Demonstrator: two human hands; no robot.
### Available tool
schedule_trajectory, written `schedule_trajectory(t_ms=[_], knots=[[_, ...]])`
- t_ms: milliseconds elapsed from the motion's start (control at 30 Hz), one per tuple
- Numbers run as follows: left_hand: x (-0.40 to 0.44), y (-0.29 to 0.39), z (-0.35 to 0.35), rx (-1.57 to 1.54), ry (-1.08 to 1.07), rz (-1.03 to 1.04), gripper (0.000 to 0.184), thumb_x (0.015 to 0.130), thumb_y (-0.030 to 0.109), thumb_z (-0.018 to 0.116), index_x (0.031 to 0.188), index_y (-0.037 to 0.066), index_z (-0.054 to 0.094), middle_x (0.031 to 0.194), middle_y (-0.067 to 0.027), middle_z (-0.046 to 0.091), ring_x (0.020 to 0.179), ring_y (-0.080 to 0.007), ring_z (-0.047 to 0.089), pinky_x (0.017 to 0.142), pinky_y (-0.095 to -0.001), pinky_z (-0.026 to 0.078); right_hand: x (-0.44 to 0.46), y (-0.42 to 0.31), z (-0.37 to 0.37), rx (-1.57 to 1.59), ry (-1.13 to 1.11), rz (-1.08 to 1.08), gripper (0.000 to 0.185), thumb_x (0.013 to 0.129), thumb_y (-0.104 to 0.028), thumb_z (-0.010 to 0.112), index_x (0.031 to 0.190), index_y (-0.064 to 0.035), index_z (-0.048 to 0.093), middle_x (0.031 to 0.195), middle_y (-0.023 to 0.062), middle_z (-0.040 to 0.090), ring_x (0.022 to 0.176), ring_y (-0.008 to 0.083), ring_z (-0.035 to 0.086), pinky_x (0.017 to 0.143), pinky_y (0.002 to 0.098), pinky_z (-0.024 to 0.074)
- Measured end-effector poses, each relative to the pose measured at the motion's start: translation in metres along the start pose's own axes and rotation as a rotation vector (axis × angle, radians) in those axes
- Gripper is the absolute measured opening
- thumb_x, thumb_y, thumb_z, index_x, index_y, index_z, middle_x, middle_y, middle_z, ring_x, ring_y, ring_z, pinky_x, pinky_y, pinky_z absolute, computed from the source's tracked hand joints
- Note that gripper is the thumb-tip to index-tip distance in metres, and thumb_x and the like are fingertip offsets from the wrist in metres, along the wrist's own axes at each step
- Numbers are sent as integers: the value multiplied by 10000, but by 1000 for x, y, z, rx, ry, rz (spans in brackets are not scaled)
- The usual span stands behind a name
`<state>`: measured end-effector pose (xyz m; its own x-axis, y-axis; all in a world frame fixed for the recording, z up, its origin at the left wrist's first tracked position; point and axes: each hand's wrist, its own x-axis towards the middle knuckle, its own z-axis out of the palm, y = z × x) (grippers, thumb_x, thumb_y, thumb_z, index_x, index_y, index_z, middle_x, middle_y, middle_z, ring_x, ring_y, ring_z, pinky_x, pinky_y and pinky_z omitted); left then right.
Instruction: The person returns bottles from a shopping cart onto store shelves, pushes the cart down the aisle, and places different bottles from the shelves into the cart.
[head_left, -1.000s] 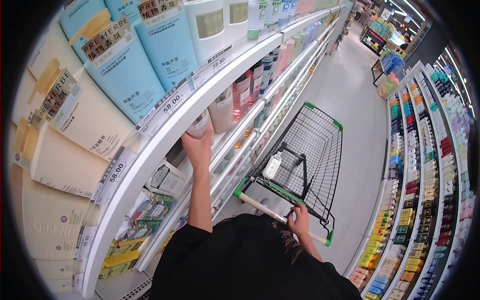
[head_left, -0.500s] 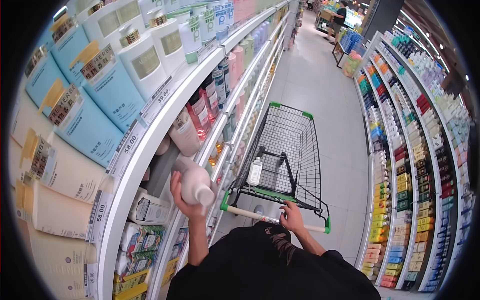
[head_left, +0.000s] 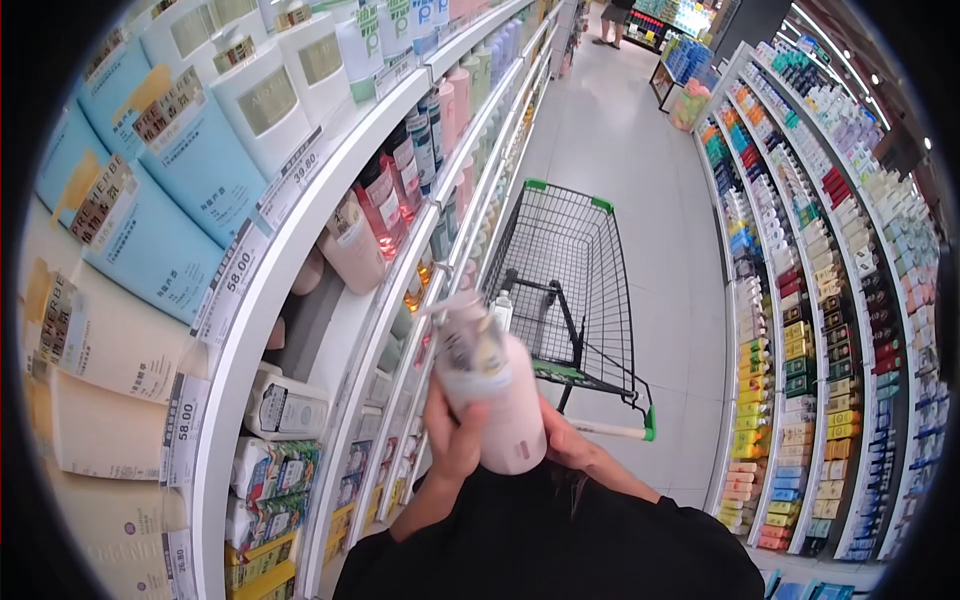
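A pale pink pump bottle (head_left: 508, 400) is held upright in front of my chest, tilted a little, its top and label smeared by motion. My left hand (head_left: 452, 435) is closed around its left side, thumb across the front. On the bottle's other side, my right hand (head_left: 567, 440) touches the lower right edge, with its fingers hidden behind. Just beyond stands the shopping cart (head_left: 630, 340), a black wire basket with green corners. Inside it, a white bottle (head_left: 502, 306) shows only partly past the pump bottle.
On my left, a curved white shelf (head_left: 285, 240) carries blue pouches (head_left: 160, 245), white bottles and a similar pink bottle (head_left: 352, 245). Packed shelves (head_left: 810, 330) line the right side. Grey tiled floor (head_left: 660, 220) runs up the aisle, where a person's legs (head_left: 612, 25) show.
The pink bottle has come away from the shelf side to my chest and turned pump-up. My right hand has left the cart handle and joined it at the bottle.
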<state>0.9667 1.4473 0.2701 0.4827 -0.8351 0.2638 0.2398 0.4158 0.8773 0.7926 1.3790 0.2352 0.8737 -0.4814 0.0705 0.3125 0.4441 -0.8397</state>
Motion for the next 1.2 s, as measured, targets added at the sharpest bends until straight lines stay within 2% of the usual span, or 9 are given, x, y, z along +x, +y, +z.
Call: schedule_trajectory(t_ms=[100,233,467,633,767,867,933,1000,1200], knots=[[14,9,8,194,-51,-91,554,1008,268,562,1416,-72,403,1277,-150,564,1153,-198,548,1008,-332,422,-11,16,12,-261,236,67,927,914,-575,605,1539,-2,230,1515,135,379,1403,237,357,1147,395,291],[16,0,-9,290,-159,-130,534,1051,227,471,1472,-79,352,1355,-200,544,1236,-243,532,1048,-343,404,-13,25,13,-91,341,79,779,938,-465,593,1492,14,326,1410,119,496,1293,201,464,1084,354,356],[-1,-8,-23,52,-195,-378,678,1015,249,545,1533,-62,238,1405,-198,509,1268,-241,516,1075,-353,392,-9,18,10,-81,361,71,760,938,-418,600,1495,15,318,1401,124,492,1282,212,465,1087,366,354],[-17,-28,-18,-287,-41,-375,851,931,296,662,1545,-58,192,1469,-170,437,1313,-221,479,1087,-354,386,-9,-15,36,-544,218,72,811,905,-256,683,1531,2,236,1415,174,476,1338,271,447,1107,423,363],[-13,-33,-13,-289,-90,-311,821,936,225,651,1545,-64,182,1460,-171,441,1321,-232,472,1101,-362,375,-11,-41,35,-460,303,296,896,869,-135,710,1571,-82,155,1488,215,377,1382,304,425,1116,427,373],[-3,-26,9,-12,22,-223,769,944,152,622,1541,-71,190,1489,-178,418,1357,-246,445,1122,-371,354,-6,-27,20,-459,443,145,917,868,-138,721,1568,-60,133,1462,199,417,1351,287,454,1093,415,398],[2,-24,12,-139,-196,-317,702,946,94,584,1529,-78,231,1525,-197,380,1408,-260,392,1146,-373,325,-3,-10,0,-456,479,75,905,849,-178,755,1538,-36,186,1410,166,462,1297,267,493,1060,403,427],[1,-34,11,-17,-346,-264,505,934,78,554,1408,-78,473,1516,-214,414,1436,-275,370,1173,-366,280,-4,-11,-25,-213,546,123,887,824,-219,782,1501,-28,243,1383,149,477,1241,240,524,1039,397,445],[37,-109,1,100,-337,-569,389,949,117,534,1307,-32,569,1363,-186,586,1300,-291,542,1067,-429,412,-1,-6,-110,-26,862,251,742,799,-270,793,1379,-8,413,1187,135,587,1097,223,595,939,385,499]])
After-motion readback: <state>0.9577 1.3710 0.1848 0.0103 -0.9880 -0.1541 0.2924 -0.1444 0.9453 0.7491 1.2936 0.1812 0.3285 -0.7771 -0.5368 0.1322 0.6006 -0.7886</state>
